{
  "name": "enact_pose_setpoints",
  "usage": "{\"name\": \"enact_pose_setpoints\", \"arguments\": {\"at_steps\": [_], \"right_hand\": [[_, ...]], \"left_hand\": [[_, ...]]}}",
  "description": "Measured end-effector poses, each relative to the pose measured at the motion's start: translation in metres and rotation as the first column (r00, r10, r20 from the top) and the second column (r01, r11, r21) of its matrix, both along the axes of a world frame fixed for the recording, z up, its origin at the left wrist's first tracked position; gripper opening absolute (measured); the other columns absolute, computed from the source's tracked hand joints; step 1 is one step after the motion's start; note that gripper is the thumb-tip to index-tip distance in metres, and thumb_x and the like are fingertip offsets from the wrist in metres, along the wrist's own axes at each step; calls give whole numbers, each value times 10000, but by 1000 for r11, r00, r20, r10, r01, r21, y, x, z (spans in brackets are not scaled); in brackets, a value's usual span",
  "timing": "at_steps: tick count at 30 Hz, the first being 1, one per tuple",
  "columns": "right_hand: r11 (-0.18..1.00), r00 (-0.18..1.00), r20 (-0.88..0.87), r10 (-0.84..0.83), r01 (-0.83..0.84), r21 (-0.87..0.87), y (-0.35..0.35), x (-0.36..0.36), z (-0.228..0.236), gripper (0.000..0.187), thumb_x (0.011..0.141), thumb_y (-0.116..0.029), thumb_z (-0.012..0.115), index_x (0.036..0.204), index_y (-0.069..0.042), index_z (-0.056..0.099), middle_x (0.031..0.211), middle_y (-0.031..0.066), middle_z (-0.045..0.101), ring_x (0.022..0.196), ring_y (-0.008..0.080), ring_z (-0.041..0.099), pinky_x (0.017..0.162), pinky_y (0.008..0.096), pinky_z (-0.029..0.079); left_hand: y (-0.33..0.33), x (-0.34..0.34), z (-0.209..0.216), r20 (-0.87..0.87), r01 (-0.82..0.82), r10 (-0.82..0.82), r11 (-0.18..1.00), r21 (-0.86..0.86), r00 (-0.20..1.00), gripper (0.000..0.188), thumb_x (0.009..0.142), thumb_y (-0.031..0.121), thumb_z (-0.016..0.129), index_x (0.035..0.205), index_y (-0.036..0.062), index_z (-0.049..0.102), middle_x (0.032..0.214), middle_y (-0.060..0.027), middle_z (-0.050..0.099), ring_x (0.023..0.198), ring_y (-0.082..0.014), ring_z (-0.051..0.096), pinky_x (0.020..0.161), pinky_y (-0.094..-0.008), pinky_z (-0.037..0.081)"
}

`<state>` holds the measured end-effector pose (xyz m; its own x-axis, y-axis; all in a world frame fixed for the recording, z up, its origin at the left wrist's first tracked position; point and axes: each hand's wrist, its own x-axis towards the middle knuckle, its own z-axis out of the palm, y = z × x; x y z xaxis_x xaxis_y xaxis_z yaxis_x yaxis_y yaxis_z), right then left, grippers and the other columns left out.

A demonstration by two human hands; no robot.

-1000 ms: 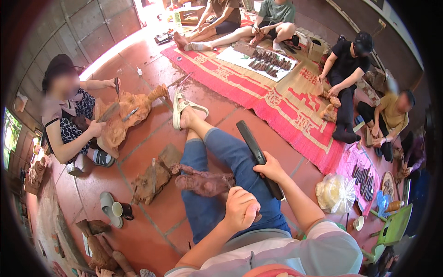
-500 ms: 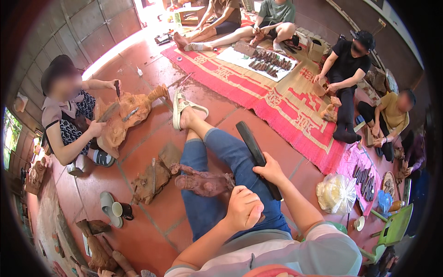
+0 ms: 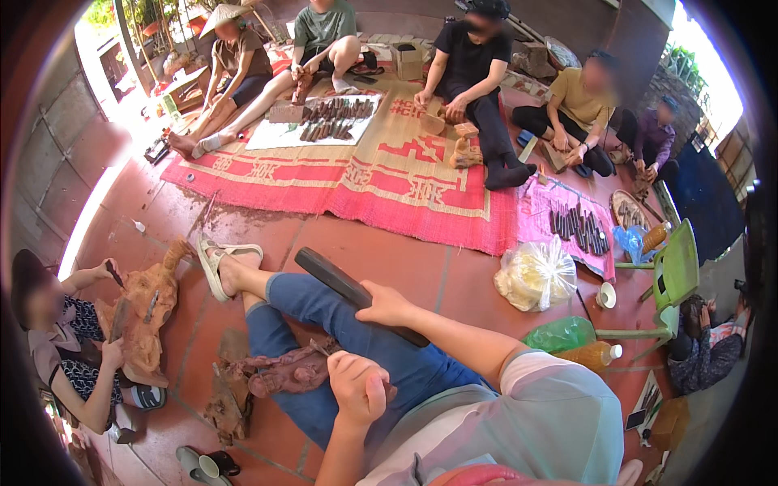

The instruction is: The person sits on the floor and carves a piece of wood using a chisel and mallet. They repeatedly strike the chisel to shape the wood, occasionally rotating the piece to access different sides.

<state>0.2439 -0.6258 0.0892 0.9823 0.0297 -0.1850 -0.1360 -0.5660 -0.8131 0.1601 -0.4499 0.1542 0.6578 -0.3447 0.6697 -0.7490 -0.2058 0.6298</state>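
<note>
My left hand (image 3: 356,387) is closed in a fist round a chisel, whose thin metal end (image 3: 321,348) shows beyond the knuckles beside a carved reddish-brown wooden figure (image 3: 279,374). I cannot tell whether the tip touches the wood. The figure lies on its side against my crossed, blue-trousered legs. My right hand (image 3: 385,304) grips a long dark wooden mallet (image 3: 336,278), flat and bar-like, lying slantwise over my thigh. Left of the figure, a rough brown piece of wood (image 3: 227,409) is on the tiles.
At the left a person carves a large wooden piece (image 3: 146,312). Several people sit around a red and straw mat (image 3: 340,190). To the right are a tied plastic bag (image 3: 536,275), a white cup (image 3: 605,296), a bottle (image 3: 587,355) and a green chair (image 3: 679,263).
My view has swung to the right, so the scene sits farther left and more of the right side shows. Both hands keep their holds; the chisel's metal end now shows.
</note>
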Motion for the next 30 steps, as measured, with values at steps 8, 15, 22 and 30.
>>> {"name": "enact_pose_setpoints", "arguments": {"at_steps": [8, 15, 22, 30], "right_hand": [[982, 992, 70, 103, -112, 149, -7, -6, -17, 589, 674, -164, 746, 1195, -7, 520, 1047, 128, 578, 986, 206, 555, 863, 333, 461], [989, 995, 49, 84, -77, -124, -28, -56, 10, 549, 698, -67, 629, 1225, -66, 477, 868, 120, 615, 784, 223, 608, 728, 333, 478], [957, 997, 57, 56, -37, -288, -47, -83, 5, 454, 716, -39, 651, 1142, -58, 495, 794, 120, 611, 692, 236, 609, 658, 343, 480], [946, 945, 285, 159, -63, -317, -38, -81, 7, 485, 707, -19, 709, 1149, -35, 511, 871, 157, 617, 767, 282, 630, 707, 344, 496]], "left_hand": [[23, 3, -7, 5, -42, 42, 999, 27, 999, 237, 796, 166, 508, 565, 112, 526, 627, -15, 546, 638, -213, 519, 735, -382, 371], [40, 7, -32, 57, -168, 165, 985, 48, 985, 165, 734, 165, 614, 582, 110, 581, 606, -10, 462, 606, -204, 435, 723, -363, 368], [37, 6, -43, 0, -247, 247, 969, -15, 969, 179, 763, 223, 640, 625, 124, 585, 662, -6, 484, 666, -203, 471, 770, -371, 362], [51, 11, -54, -5, -390, 390, 921, 11, 921, 194, 793, 215, 618, 628, 122, 578, 702, -5, 495, 703, -203, 477, 792, -365, 340]]}}
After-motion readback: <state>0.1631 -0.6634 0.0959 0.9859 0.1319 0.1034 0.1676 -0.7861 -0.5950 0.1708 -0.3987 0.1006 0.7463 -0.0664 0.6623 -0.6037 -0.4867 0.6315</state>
